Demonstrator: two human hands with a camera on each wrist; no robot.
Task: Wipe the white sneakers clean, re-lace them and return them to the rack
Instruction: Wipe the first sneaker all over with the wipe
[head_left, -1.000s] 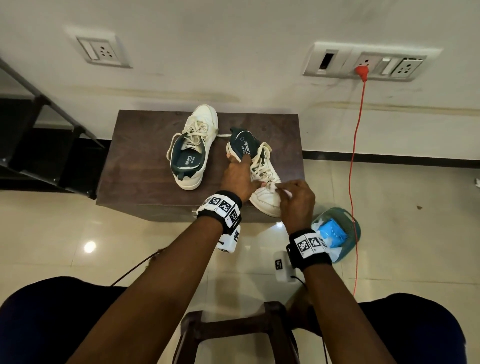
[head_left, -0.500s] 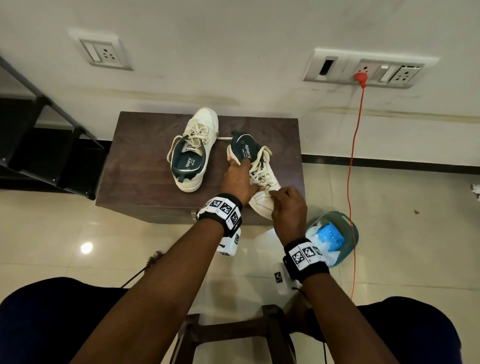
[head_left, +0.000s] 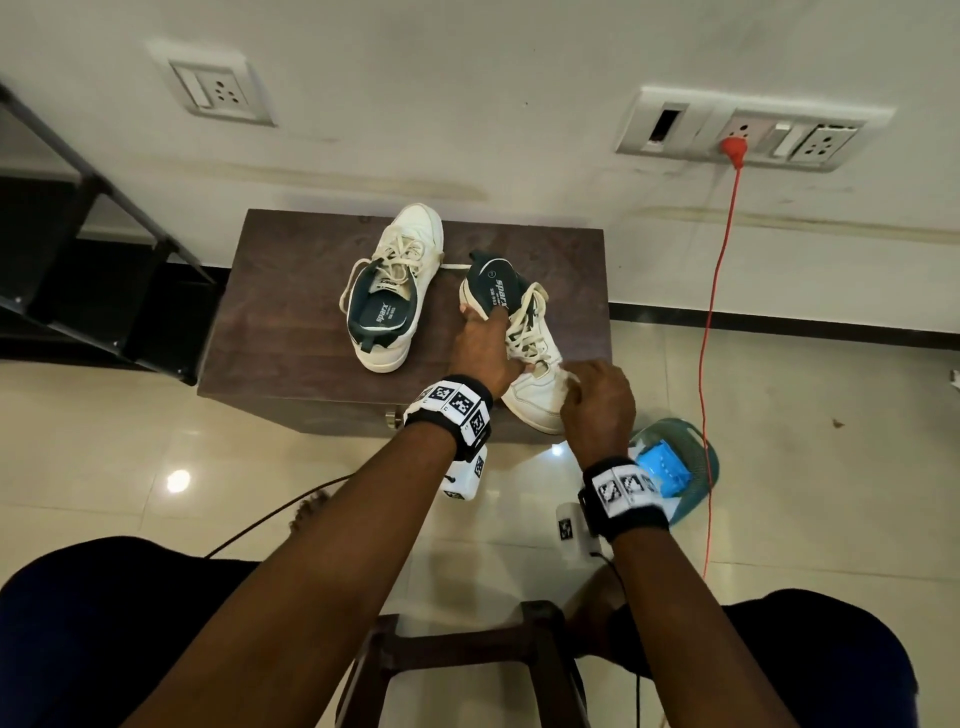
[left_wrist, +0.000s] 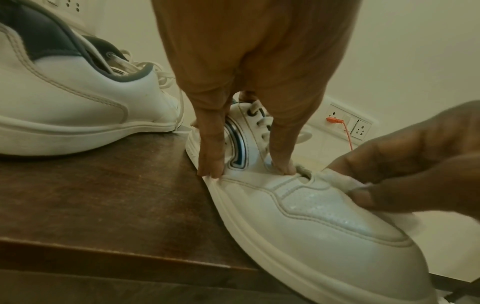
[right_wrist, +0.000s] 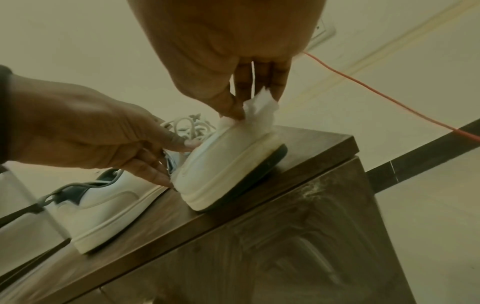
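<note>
Tiled floor, pale wall with socket plates, dark wooden cabinet against the wall carrying both shoes. Far left of the hands: black rack, well apart from the cabinet. Left sneaker sits flat on the cabinet top just left of the left hand, toe toward the wall, laces threaded but loose, dark blue insole and collar, upper off-white. Left hand grips the right sneaker at mid-body, fingers pressed down along its side and by the eyelets, thumb at the collar. That sneaker points the other way, toe hanging over the cabinet's near edge, laces slack, toe cap glossy and wet-looking in the left wrist view, sole edge dark underneath. Right hand is on the toe, thumb and fingertips pinching a crumpled white wipe against the upper. Below and right of the right hand: blue-green tub on the floor with a blue pack inside. Further right: orange cable running from a wall socket down to the floor.
</note>
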